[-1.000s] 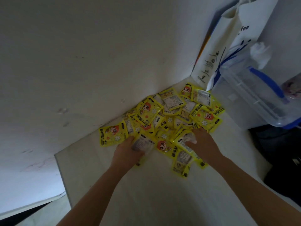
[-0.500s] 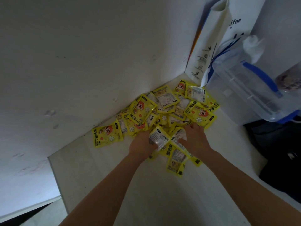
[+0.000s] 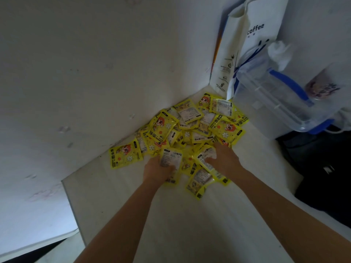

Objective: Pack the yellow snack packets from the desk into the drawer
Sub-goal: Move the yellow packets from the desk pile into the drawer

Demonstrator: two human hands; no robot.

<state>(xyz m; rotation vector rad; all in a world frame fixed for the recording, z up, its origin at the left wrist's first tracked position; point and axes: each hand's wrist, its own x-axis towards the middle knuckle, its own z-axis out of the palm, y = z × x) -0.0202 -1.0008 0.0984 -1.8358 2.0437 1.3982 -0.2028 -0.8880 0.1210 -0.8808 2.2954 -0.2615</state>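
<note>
Yellow foil snack packets (image 3: 182, 130) lie heaped on the pale desk (image 3: 190, 224), in the corner w/ the white wall (image 3: 95, 73). Left hand (image 3: 157, 171) grips one packet at the heap's near edge; right hand (image 3: 226, 162) curls round another. Clear plastic box w/ blue handle (image 3: 281, 99) stands right of heap.

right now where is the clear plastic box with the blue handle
In the head view the clear plastic box stands at the right, on the desk beside the white coffee bag, just right of the pile of yellow packets.
</note>
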